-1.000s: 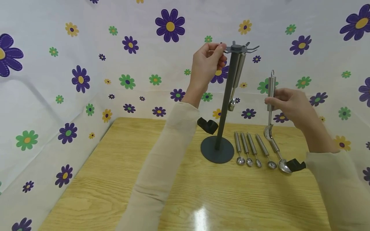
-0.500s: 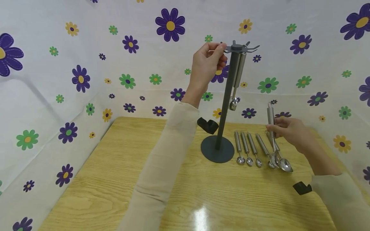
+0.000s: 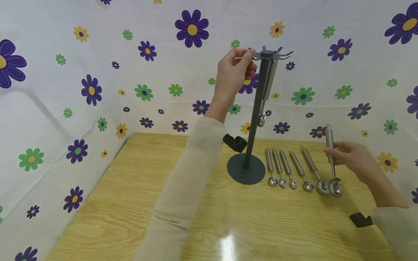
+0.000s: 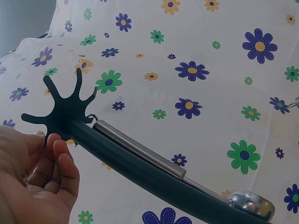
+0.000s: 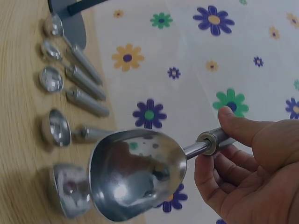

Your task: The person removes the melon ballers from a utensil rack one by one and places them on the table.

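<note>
My left hand [image 3: 233, 72] pinches one arm of the dark grey utensil stand [image 3: 254, 119] at its hooked top. In the left wrist view the top's hooks [image 4: 78, 77] fan out past the fingertips. One metal scoop [image 3: 268, 79] hangs from a hook, bowl down alongside the post. Over at the right, my right hand [image 3: 354, 159] grips a large steel scoop [image 3: 330, 139] by its handle, upright with the bowl low. In the right wrist view that scoop's bowl [image 5: 140, 175] looks wide and shiny, between thumb and fingers only its handle being held.
Several smaller steel scoops [image 3: 275, 166] lie in a row on the wooden table [image 3: 163, 188], right of the stand's round base [image 3: 235, 168]. A larger scoop [image 3: 308, 159] ends the row beside the held one. Flower-printed cloth [image 3: 163, 72] hangs behind.
My right hand has lowered the large scoop from above the row, its bowl coming down, and then carried it right, past the last lying scoop. My left hand has stayed on the stand.
</note>
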Motion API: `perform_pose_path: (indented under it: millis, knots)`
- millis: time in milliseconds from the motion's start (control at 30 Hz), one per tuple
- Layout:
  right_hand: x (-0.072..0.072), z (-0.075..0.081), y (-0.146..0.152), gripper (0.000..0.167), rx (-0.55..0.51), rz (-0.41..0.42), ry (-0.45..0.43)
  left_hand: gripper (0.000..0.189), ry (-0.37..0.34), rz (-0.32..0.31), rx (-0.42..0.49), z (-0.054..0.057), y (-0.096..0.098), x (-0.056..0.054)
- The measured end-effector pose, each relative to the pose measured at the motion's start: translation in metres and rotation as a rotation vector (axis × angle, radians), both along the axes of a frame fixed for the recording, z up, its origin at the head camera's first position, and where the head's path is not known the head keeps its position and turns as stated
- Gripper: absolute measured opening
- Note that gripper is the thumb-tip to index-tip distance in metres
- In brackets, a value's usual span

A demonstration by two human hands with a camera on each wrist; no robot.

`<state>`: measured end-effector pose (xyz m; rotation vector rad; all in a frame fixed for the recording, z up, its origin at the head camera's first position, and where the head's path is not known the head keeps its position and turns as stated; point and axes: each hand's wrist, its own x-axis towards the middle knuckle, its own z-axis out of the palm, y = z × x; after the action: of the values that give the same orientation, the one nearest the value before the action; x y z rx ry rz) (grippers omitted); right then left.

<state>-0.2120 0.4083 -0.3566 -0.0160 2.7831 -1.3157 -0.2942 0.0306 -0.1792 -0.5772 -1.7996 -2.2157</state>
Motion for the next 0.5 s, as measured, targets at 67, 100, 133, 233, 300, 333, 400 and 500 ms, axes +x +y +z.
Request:
perform_pose_path:
  millis: [67, 100, 133, 233, 300, 333, 400, 500]
  knots:
    - [0.001, -0.002, 0.008, 0.067, -0.014, -0.014, -0.009, 0.017, -0.002, 0.000, 0.001, -0.001, 0.000, 0.000]
    - [0.002, -0.003, 0.011, 0.068, -0.016, -0.021, -0.016, 0.017, -0.002, 0.001, 0.001, -0.001, 0.000, 0.000]
    - [0.003, -0.004, 0.014, 0.069, -0.012, -0.029, -0.022, 0.017, -0.003, 0.001, 0.002, -0.001, 0.000, 0.000]
    - [0.003, -0.006, 0.021, 0.068, -0.020, -0.048, -0.046, 0.017, -0.005, 0.003, 0.003, -0.002, 0.000, 0.000]
    - [0.001, -0.009, 0.025, 0.062, -0.028, -0.062, -0.053, 0.017, -0.006, 0.002, 0.005, -0.003, 0.000, -0.001]
    - [0.000, -0.010, 0.028, 0.057, -0.027, -0.070, -0.055, 0.017, -0.006, 0.002, 0.007, -0.003, 0.001, -0.001]
    - [-0.003, -0.013, 0.032, 0.051, -0.021, -0.080, -0.062, 0.017, -0.005, 0.000, 0.011, -0.003, 0.001, -0.001]
    - [-0.008, -0.017, 0.038, 0.058, -0.005, -0.080, -0.078, 0.017, -0.005, 0.000, 0.014, -0.001, 0.002, -0.001]
